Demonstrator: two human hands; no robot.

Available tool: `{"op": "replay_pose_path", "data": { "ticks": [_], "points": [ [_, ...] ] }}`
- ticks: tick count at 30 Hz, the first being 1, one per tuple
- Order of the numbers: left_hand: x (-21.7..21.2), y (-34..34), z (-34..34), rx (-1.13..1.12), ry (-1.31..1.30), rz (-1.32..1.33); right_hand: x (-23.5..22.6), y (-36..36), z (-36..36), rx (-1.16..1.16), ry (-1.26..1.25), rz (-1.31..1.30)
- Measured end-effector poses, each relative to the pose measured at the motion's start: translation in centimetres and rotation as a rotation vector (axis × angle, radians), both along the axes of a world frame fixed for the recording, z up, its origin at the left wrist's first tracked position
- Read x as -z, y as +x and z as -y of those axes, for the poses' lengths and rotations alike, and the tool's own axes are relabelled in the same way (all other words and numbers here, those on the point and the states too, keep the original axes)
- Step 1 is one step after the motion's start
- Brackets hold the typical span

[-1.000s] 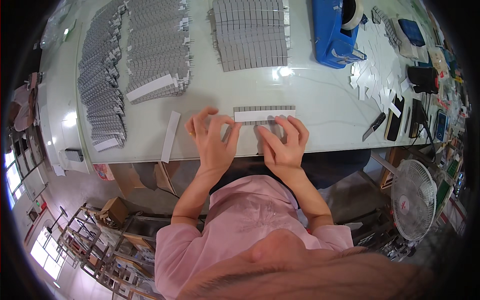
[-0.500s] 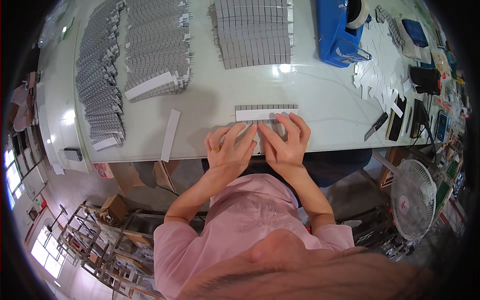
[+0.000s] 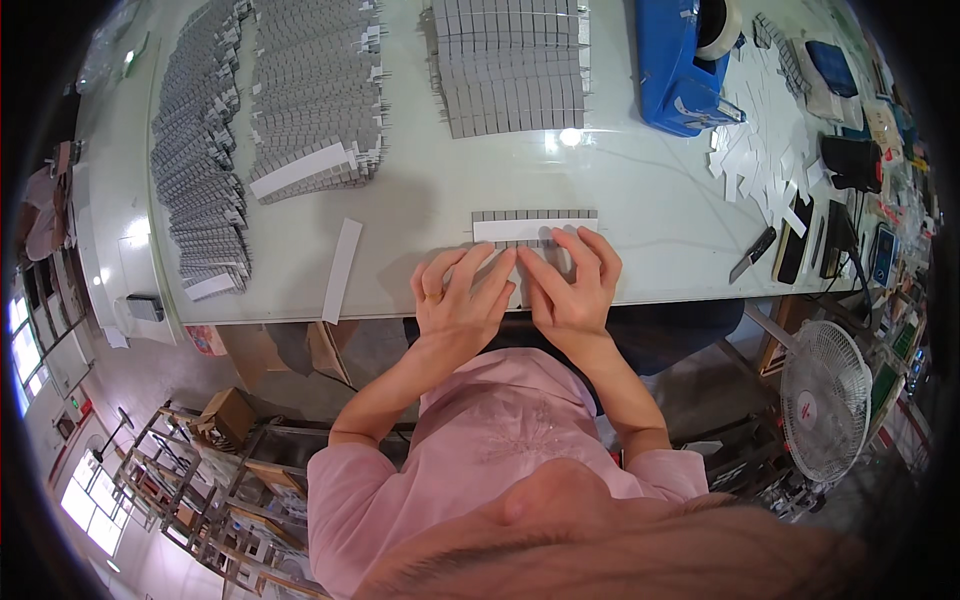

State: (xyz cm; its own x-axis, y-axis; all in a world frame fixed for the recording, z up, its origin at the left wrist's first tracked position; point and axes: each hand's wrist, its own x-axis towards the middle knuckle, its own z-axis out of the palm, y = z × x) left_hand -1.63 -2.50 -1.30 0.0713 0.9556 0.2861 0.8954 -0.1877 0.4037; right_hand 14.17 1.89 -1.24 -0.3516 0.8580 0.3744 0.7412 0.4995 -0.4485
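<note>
A short strip of small grey rectangular pieces point(image 3: 510, 215) lies crosswise near the table's front edge. On top of it rests a white paper-like strip point(image 3: 515, 230). My left hand point(image 3: 455, 295) has its fingers apart, with the fingertips at the near edge of the grey strip. My right hand point(image 3: 575, 290) is spread too; its index fingertip meets the left one at that near edge, while other fingertips touch the white strip's right part. Both hands press from above, with nothing seen gripped. Part of the near edge is hidden under the fingers.
Stacks of grey strips point(image 3: 315, 90) stand far left, and a grey sheet of pieces point(image 3: 510, 75) at the back. A loose white strip point(image 3: 342, 270) lies left. To the right are a blue tape dispenser point(image 3: 680, 75), white scraps point(image 3: 760, 165), a knife point(image 3: 752, 253) and a fan point(image 3: 825, 400).
</note>
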Motion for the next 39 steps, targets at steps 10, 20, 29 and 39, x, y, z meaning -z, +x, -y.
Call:
{"op": "replay_pose_path", "data": {
  "ticks": [10, 20, 29, 39],
  "points": [
    [-0.7, -0.2, -0.4, 0.064, -0.043, -0.042, -0.3, -0.1, 0.0, -0.002, -0.006, 0.010],
    [-0.5, -2.4, 0.0, -0.015, 0.037, -0.094, -1.2, -0.5, 0.2, -0.002, 0.000, 0.027],
    [-0.4, -2.8, -0.2, 0.016, 0.004, -0.208, -1.4, -1.9, 0.2, -0.021, -0.062, 0.062],
    [-0.4, -3.0, -0.3, 0.040, -0.013, -0.169, -2.0, 5.7, -0.7, 0.231, 0.039, 0.158]
  ]
}}
